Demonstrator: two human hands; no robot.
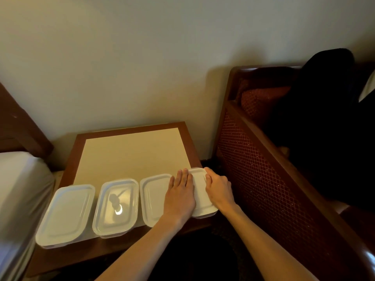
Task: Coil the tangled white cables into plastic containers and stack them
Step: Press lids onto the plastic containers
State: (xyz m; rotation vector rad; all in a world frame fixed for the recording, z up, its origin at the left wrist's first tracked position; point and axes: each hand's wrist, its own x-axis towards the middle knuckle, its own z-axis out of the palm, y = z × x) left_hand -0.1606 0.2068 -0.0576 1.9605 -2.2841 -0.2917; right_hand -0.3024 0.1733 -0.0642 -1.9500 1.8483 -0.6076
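Small brown-framed side table with a beige inlay, against a plain wall; four translucent rectangular plastic containers with white lids sit in a row along its near edge.

Both hands are on the rightmost lidded container, at 3 o'clock in the row. My left hand lies flat, fingers straight, pressing the lid's left side. My right hand has fingers curled over the right rim, gripping it. Looks like I'm seating the lid, with stacking next.

To do it well: press evenly round the rim, check all corners, then lift level.

No white cables visible; can't tell what's inside.

Next, at 9 o'clock, the third container touches my left hand, then the glare-marked second container, then the leftmost container.

Obstacles: rightmost container overhangs the table corner; red patterned armchair is close at 3 o'clock; white-sheeted bed at 9.
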